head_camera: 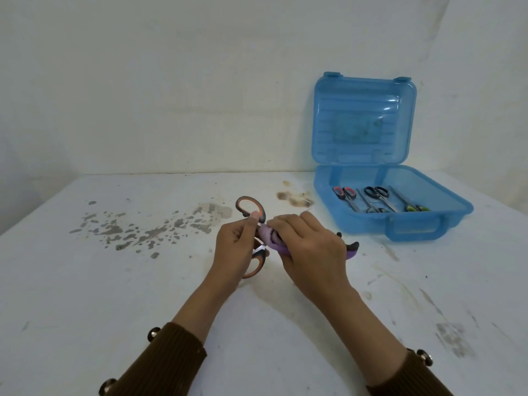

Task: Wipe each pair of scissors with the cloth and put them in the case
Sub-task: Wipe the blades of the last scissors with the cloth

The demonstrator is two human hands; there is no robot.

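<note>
Left hand [237, 247] grips scissors [258, 261] by handles. Right hand [310, 247] clamps cloth [268, 237] round blades, axis left-right. Case [365, 224] far right, nearer right hand.

scissors [260, 208]: orange and dark grey handles
cloth [271, 240]: purple
case [357, 221]: see-through blue
table [114, 281]: white, grey speckles
sleeves [171, 352]: brown

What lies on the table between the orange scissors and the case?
A brown stain on the otherwise bare table, between the scissors and the case; head view.
</note>
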